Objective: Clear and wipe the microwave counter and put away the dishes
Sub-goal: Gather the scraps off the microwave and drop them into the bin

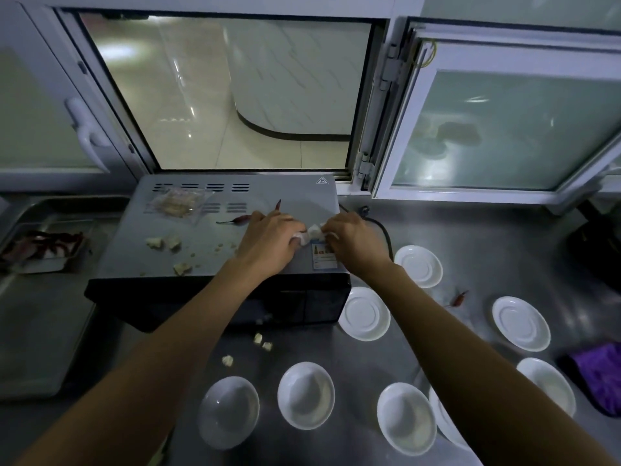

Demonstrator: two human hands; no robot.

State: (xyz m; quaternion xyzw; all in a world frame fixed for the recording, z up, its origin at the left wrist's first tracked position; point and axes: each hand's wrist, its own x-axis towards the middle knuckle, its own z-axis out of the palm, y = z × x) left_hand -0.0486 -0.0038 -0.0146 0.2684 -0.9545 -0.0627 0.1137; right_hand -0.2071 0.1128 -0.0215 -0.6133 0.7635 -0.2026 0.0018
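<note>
1. The left hand (268,238) and the right hand (353,238) are both pinching one crumpled white tissue (311,234) between them, on top of the microwave (208,230).
2. Crumbs (164,243) are lying left of the hands.
3. White plates (364,313) and bowls (305,395) are standing on the table (487,250), nearer the person than the hands.

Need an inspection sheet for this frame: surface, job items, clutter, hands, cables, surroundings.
Surface: steel counter, crumbs in front of the microwave.
Job's things: white saucers and bowls spread on the counter; purple cloth at right edge.
Clutter: food bits, dried chilli and clear packet on the microwave top; chilli on the counter.
Hands: left hand and right hand both pinch a white wad.
Cables: black cord behind the microwave.
Surroundings: open window, metal tray at left.
</note>
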